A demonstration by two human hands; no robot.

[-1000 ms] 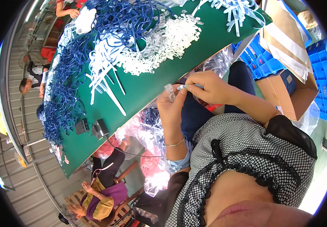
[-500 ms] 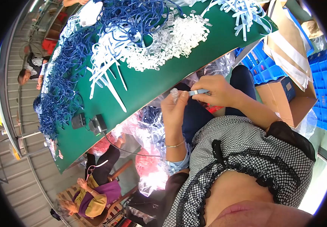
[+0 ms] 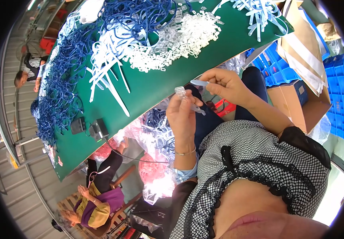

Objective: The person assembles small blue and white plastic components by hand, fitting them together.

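Left hand [image 3: 181,115] pinches clear plastic clips [image 3: 179,92]; right hand [image 3: 224,84] pinches pale blue strap [image 3: 198,83], now drawn apart from left hand, leaving strap and clips separate.

Free to pass over near strip of desk [image 3: 164,83] before the hands [image 3: 228,85], also between white clips [image 3: 196,36] and light-blue straps [image 3: 259,18] at right. Blocked farther by dark-blue cords [image 3: 136,18]; narrowed at left by white straps [image 3: 110,49], almost reaching near edge.
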